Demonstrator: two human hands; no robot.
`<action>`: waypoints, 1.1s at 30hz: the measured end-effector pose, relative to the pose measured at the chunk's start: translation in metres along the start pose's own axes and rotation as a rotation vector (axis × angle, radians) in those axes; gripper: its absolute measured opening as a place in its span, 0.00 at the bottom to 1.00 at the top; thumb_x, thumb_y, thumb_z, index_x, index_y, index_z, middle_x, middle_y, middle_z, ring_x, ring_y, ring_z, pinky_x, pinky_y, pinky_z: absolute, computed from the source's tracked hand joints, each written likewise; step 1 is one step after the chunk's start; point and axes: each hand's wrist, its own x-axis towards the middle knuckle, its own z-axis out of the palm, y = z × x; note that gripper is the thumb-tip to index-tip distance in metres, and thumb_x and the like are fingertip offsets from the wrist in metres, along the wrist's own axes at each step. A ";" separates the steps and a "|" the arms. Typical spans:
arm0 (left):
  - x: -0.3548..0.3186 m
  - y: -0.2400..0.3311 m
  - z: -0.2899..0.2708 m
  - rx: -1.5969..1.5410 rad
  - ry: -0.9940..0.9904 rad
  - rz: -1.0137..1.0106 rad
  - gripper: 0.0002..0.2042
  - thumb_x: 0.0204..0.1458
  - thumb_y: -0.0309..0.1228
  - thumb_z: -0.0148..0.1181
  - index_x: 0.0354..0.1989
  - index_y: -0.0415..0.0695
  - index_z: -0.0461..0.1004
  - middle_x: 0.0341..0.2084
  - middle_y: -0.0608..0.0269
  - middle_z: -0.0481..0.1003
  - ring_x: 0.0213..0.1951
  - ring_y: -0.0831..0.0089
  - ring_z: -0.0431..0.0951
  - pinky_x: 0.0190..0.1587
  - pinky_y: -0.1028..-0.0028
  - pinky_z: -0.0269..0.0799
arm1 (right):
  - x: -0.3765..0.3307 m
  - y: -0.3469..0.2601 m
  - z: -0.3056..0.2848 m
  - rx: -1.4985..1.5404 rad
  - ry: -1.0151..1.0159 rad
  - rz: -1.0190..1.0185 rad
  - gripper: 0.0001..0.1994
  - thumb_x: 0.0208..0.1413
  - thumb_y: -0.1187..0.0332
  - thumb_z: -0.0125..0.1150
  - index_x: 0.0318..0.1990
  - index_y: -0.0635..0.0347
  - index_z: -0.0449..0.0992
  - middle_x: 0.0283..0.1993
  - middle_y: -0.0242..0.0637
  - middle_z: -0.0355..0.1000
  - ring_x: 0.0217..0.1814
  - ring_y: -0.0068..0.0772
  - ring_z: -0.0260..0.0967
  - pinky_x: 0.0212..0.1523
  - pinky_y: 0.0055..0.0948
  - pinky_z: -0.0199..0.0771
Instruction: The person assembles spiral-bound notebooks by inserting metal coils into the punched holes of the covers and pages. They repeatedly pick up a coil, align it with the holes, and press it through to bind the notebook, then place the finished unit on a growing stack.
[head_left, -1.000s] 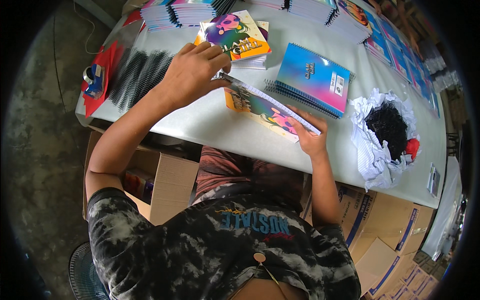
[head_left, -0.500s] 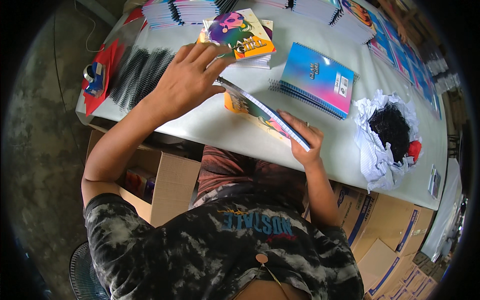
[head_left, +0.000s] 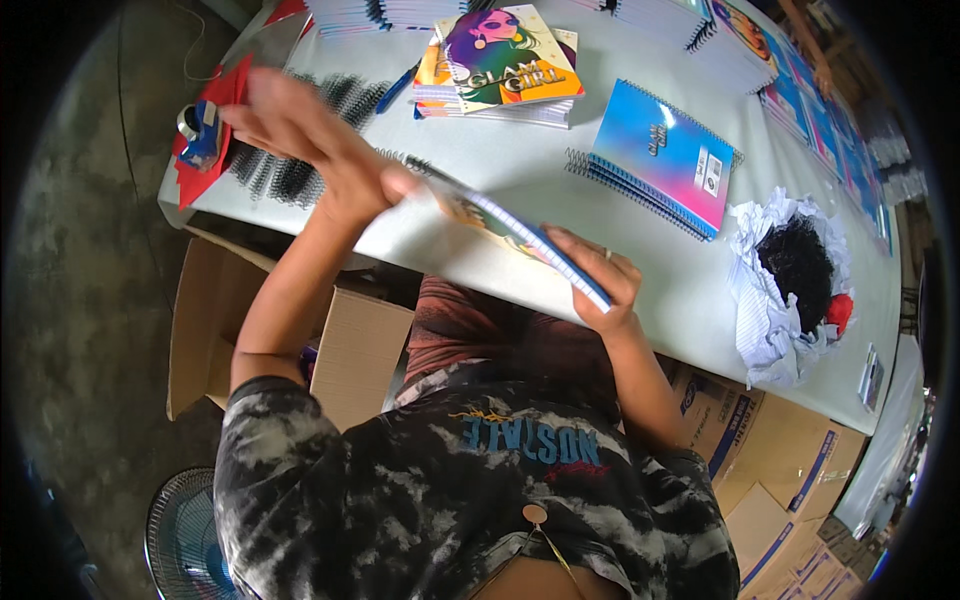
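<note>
- Holding a notebook [head_left: 520, 235] at a tilt above the near edge of the white table [head_left: 520, 170], both hands are engaged on it at once.
- The right hand [head_left: 597, 285] is clamped on the notebook's lower near corner, thumb on one face, fingers curled round the other; the grip seems meant to steady the book in the air.
- The left hand [head_left: 320, 150] is laid against the notebook's upper end, where the wire spiral runs; fingers are spread and extended, not closed, and blurred. Whether they press on the spiral cannot be told.
- Loose black spiral coils [head_left: 290, 170] are spread just left of the notebook, within easy reach of the left hand, likely as binding stock.
- A red tray with a tape roll [head_left: 205, 135] sits further left of the notebook, at the table's corner.
- A stack of illustrated-cover notebooks [head_left: 505, 65] lies beyond the notebook; a blue-pink spiral pad [head_left: 665, 155] rests beyond and to its right.
- Crumpled white paper holding a dark heap [head_left: 795, 270] lies well right of the notebook.
- Cardboard boxes [head_left: 350, 350] stand below the notebook, under the table edge.
</note>
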 end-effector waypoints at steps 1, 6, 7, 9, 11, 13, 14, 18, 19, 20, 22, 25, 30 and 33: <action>-0.018 -0.002 0.009 -0.016 -0.098 -0.170 0.56 0.40 0.72 0.33 0.61 0.26 0.39 0.58 0.22 0.38 0.62 0.33 0.28 0.55 0.38 0.13 | -0.005 -0.002 0.002 -0.029 -0.053 -0.027 0.15 0.45 0.79 0.52 0.44 0.69 0.73 0.41 0.50 0.73 0.41 0.43 0.74 0.41 0.30 0.74; -0.037 0.035 -0.007 -0.103 -0.165 0.315 0.57 0.39 0.74 0.29 0.61 0.26 0.38 0.62 0.34 0.32 0.63 0.39 0.25 0.56 0.40 0.14 | -0.002 0.009 0.001 -0.135 0.010 -0.064 0.16 0.42 0.82 0.53 0.42 0.69 0.74 0.39 0.49 0.74 0.39 0.42 0.75 0.39 0.29 0.75; -0.016 0.024 -0.012 -0.045 -0.017 0.264 0.57 0.39 0.74 0.30 0.61 0.26 0.38 0.62 0.34 0.33 0.63 0.39 0.26 0.56 0.40 0.14 | -0.007 0.001 0.002 -0.115 -0.007 -0.064 0.16 0.42 0.83 0.53 0.42 0.69 0.75 0.39 0.49 0.74 0.39 0.42 0.75 0.38 0.28 0.75; 0.009 0.000 -0.016 0.028 0.101 0.010 0.57 0.39 0.73 0.30 0.61 0.26 0.39 0.62 0.34 0.33 0.63 0.39 0.27 0.56 0.41 0.14 | 0.001 -0.007 0.009 -0.060 -0.045 -0.086 0.14 0.44 0.80 0.55 0.41 0.69 0.75 0.38 0.49 0.74 0.36 0.40 0.75 0.34 0.27 0.76; -0.031 0.024 0.002 -0.155 -0.120 -0.177 0.57 0.39 0.73 0.31 0.60 0.25 0.40 0.62 0.34 0.34 0.63 0.39 0.28 0.57 0.41 0.15 | 0.005 -0.006 0.011 -0.043 -0.050 -0.109 0.13 0.44 0.78 0.57 0.41 0.70 0.75 0.37 0.49 0.74 0.35 0.40 0.76 0.33 0.27 0.76; -0.071 0.055 -0.005 -0.308 -0.228 0.110 0.57 0.39 0.73 0.32 0.60 0.25 0.41 0.62 0.34 0.35 0.63 0.40 0.29 0.57 0.42 0.15 | -0.001 0.003 0.011 -0.127 0.013 -0.106 0.13 0.45 0.76 0.58 0.41 0.69 0.75 0.37 0.49 0.74 0.34 0.40 0.76 0.33 0.28 0.77; -0.049 0.048 -0.010 -0.250 -0.146 0.243 0.57 0.39 0.73 0.32 0.60 0.25 0.41 0.62 0.34 0.35 0.63 0.40 0.29 0.57 0.42 0.15 | 0.003 0.007 0.009 -0.144 0.026 -0.133 0.13 0.45 0.76 0.58 0.41 0.69 0.74 0.37 0.49 0.74 0.34 0.40 0.76 0.33 0.28 0.77; 0.002 0.007 -0.013 -0.041 0.092 -0.045 0.56 0.39 0.73 0.34 0.60 0.25 0.43 0.61 0.34 0.37 0.63 0.41 0.31 0.58 0.43 0.16 | 0.005 -0.005 0.009 -0.055 -0.097 -0.112 0.13 0.46 0.74 0.56 0.41 0.70 0.74 0.37 0.48 0.75 0.35 0.41 0.76 0.32 0.28 0.77; -0.015 0.023 -0.003 -0.128 0.024 -0.106 0.56 0.39 0.73 0.34 0.60 0.25 0.43 0.61 0.34 0.38 0.64 0.41 0.31 0.58 0.43 0.16 | 0.002 -0.005 0.012 -0.059 -0.057 -0.087 0.13 0.47 0.74 0.56 0.41 0.71 0.74 0.37 0.48 0.75 0.35 0.41 0.76 0.33 0.29 0.77; -0.053 0.046 0.006 -0.267 -0.153 -0.205 0.56 0.39 0.73 0.35 0.59 0.24 0.45 0.61 0.33 0.39 0.63 0.39 0.33 0.58 0.43 0.17 | 0.000 -0.002 0.016 -0.052 -0.022 -0.070 0.13 0.47 0.73 0.56 0.41 0.71 0.74 0.37 0.48 0.74 0.36 0.42 0.75 0.34 0.29 0.77; -0.050 0.064 -0.012 -0.406 -0.169 0.249 0.56 0.37 0.71 0.43 0.53 0.19 0.53 0.57 0.26 0.45 0.58 0.29 0.42 0.57 0.38 0.36 | -0.004 0.006 0.007 -0.065 -0.017 -0.119 0.13 0.48 0.73 0.56 0.41 0.71 0.73 0.38 0.48 0.74 0.38 0.42 0.75 0.35 0.29 0.77; -0.078 0.039 0.022 -0.022 0.153 0.111 0.54 0.37 0.70 0.45 0.55 0.24 0.52 0.59 0.29 0.44 0.60 0.34 0.41 0.58 0.40 0.34 | -0.005 -0.004 0.010 0.004 -0.066 -0.082 0.13 0.48 0.74 0.55 0.41 0.71 0.74 0.38 0.49 0.74 0.39 0.43 0.75 0.37 0.30 0.76; -0.041 0.079 -0.001 -0.563 -0.087 0.019 0.52 0.37 0.73 0.38 0.64 0.43 0.46 0.60 0.36 0.46 0.62 0.34 0.34 0.58 0.42 0.18 | -0.003 0.002 0.007 -0.107 -0.009 -0.081 0.14 0.45 0.76 0.56 0.41 0.71 0.74 0.38 0.49 0.74 0.39 0.41 0.75 0.36 0.30 0.76; -0.031 0.057 -0.007 -0.192 0.063 0.107 0.52 0.40 0.71 0.37 0.62 0.36 0.46 0.57 0.34 0.51 0.62 0.35 0.38 0.59 0.42 0.24 | -0.001 -0.007 0.006 -0.058 -0.039 -0.068 0.14 0.44 0.76 0.57 0.41 0.69 0.74 0.39 0.48 0.74 0.38 0.41 0.75 0.37 0.30 0.76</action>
